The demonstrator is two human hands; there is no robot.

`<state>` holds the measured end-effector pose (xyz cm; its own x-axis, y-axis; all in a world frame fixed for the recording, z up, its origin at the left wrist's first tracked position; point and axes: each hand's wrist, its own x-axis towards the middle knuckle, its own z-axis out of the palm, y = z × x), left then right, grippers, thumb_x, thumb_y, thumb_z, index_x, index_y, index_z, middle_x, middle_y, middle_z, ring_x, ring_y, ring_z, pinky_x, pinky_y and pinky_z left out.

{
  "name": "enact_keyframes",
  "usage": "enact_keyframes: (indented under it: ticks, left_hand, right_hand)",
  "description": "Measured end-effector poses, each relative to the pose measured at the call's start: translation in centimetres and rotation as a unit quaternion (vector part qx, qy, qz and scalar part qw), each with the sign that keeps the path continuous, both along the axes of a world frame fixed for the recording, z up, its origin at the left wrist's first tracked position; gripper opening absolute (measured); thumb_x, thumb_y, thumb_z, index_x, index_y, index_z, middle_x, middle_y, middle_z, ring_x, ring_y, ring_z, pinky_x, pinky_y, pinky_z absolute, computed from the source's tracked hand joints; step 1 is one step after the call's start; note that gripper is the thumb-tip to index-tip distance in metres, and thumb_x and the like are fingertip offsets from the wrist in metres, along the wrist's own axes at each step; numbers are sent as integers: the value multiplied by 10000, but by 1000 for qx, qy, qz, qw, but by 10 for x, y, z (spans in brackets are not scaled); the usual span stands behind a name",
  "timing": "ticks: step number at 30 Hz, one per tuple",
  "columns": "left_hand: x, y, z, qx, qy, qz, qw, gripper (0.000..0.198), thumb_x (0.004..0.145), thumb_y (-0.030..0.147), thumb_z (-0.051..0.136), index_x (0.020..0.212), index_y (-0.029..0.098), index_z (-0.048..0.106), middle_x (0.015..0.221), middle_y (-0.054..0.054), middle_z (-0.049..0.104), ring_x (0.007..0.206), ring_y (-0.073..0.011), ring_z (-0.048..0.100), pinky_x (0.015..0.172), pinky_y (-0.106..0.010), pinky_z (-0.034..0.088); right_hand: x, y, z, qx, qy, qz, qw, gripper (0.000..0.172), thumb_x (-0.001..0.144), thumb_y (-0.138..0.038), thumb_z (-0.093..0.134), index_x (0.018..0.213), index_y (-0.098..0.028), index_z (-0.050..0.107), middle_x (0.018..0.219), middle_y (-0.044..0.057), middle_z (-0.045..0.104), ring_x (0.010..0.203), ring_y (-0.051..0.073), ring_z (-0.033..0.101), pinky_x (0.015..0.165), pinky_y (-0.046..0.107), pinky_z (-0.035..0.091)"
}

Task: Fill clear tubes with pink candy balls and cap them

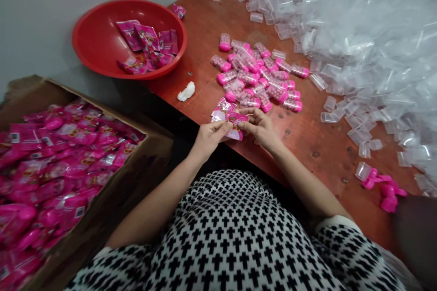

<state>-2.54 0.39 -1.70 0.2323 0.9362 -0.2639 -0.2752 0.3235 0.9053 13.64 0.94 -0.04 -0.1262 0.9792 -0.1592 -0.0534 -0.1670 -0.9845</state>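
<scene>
Both my hands pinch a small pink printed packet at the near edge of the red-brown table. My left hand grips its left side with closed fingers. The packet's right side is held by my right hand, also closed. Just beyond the packet lies a heap of small clear bottles with pink caps, filled with pink balls.
A red bowl holding pink packets stands at the far left. A cardboard box full of pink packets sits low on my left. Empty clear bottles pile up at the right. Loose pink caps and a white wad lie on the table.
</scene>
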Motion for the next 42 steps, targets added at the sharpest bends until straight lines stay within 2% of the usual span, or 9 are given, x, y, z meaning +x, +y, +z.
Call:
enact_keyframes:
  ticks: [5,9,12,16,20,26,29,38,42]
  left_hand:
    - [3,-1,-2,-85,-50,-44,994,308,583,383,817,655,103,710,654,-60,679,616,-133,655,647,-254,569]
    - [8,-5,0,-120,-66,4,991,293,542,342,841,621,100,695,617,-53,673,568,-114,633,604,-238,559]
    - [10,-6,3,-148,-85,48,984,302,487,299,866,581,101,658,601,-33,662,546,-103,621,572,-227,550]
    - [12,-2,5,-153,-122,84,977,326,476,289,870,611,98,643,615,-23,660,541,-102,616,543,-223,536]
    - [18,3,3,-139,-160,98,972,339,505,313,859,684,104,661,651,-15,664,572,-97,621,559,-213,536]
    - [29,4,-1,-146,-191,107,965,302,541,303,847,694,120,662,690,-14,676,635,-106,641,633,-237,551]
    - [33,6,1,-140,-206,104,963,272,586,290,827,724,124,662,736,-20,689,674,-115,652,694,-266,552]
    - [46,-4,3,-91,-221,68,969,247,619,317,806,692,126,667,698,-7,667,650,-103,624,665,-239,522]
    - [49,-10,0,-39,-162,77,983,232,639,341,789,649,142,670,636,9,645,588,-98,592,632,-233,499]
  right_hand:
    - [28,11,16,149,-251,127,948,210,845,-365,586,972,-199,609,835,21,691,726,161,629,691,327,521]
    - [68,45,31,325,-530,179,763,301,892,-202,497,1181,-212,582,1282,83,600,1222,279,496,990,492,385]
    - [92,67,34,362,-627,267,636,420,887,-70,400,1255,-220,533,1407,67,496,1336,291,378,1019,516,322]
    - [107,72,31,360,-693,256,570,379,891,-110,403,1233,-207,534,1313,105,559,1204,292,485,913,452,379]
    - [111,57,24,298,-708,161,619,181,879,-273,496,945,-157,618,930,115,661,917,260,565,754,364,398]
    - [87,10,12,115,-448,8,886,286,768,-437,652,725,-168,564,649,9,566,580,136,488,535,264,338]
    - [62,-14,11,10,-230,-18,973,314,723,-471,685,760,-184,565,655,-7,604,550,128,536,501,248,383]
    - [18,-42,3,-38,35,-96,994,498,689,-372,754,1118,-277,519,736,-48,655,625,116,629,569,245,550]
    - [9,-45,0,-61,103,-118,986,393,760,-458,668,1104,-304,559,946,-21,654,730,116,633,604,257,585]
